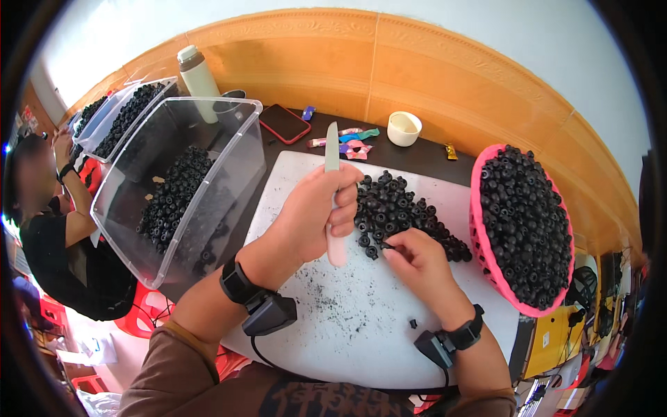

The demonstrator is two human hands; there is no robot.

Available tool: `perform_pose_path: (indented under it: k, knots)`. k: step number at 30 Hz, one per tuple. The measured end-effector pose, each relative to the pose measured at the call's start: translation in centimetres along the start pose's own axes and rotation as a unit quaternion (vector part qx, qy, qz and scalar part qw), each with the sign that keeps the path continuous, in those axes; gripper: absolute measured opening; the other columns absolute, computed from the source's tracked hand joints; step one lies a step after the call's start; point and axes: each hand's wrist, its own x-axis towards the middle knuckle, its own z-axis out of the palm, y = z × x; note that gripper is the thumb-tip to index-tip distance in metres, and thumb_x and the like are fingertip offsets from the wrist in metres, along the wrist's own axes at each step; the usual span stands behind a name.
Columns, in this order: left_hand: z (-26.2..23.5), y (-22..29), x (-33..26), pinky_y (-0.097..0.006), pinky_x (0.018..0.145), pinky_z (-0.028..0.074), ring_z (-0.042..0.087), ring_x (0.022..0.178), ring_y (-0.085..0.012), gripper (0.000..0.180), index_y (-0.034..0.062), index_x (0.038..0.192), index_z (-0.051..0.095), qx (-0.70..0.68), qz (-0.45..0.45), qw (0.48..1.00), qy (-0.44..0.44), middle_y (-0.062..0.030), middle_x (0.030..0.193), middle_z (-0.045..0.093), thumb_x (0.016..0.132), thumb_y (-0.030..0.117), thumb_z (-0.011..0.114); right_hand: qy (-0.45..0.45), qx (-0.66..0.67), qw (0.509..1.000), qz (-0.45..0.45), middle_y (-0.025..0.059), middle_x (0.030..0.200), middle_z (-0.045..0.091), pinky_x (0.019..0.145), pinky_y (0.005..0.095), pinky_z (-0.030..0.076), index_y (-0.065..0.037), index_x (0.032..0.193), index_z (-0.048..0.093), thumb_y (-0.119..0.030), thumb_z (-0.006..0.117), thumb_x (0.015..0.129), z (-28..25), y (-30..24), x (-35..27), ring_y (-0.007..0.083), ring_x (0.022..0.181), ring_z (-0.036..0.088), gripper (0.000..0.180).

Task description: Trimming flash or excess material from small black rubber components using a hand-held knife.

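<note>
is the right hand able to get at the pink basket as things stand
Probably yes: the pink basket stands to the right of the right hand, heaped and uncovered, with only the end of a low black heap between them. The hand seems to pinch a black piece, though.

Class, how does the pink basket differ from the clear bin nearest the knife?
The pink basket is rounded; the clear bin is boxy. The basket is heaped high, while the bin is partly filled. The basket stands at the right, the bin at the left. Both hold small black pieces.
</note>
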Motion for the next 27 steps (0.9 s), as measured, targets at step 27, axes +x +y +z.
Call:
perform_pose_path:
  k: [27]
  knots:
    - [0.1, -4.1, -1.1, -0.021, 0.06, 0.037, 0.042, 0.069, -0.0042, 0.017, 0.0053, 0.093, 0.048, 0.148, -0.017, 0.962, -0.23, 0.0018, 0.079, 0.047, 0.088, 0.02, 0.053, 0.03, 0.458, 0.885, 0.07, 0.0071, 0.088, 0.054, 0.066, 0.0228, 0.045, 0.0, 0.098, 0.051, 0.007, 0.061, 0.076, -1.7, -3.3, -1.9, 0.0109, 0.077, 0.053, 0.024]
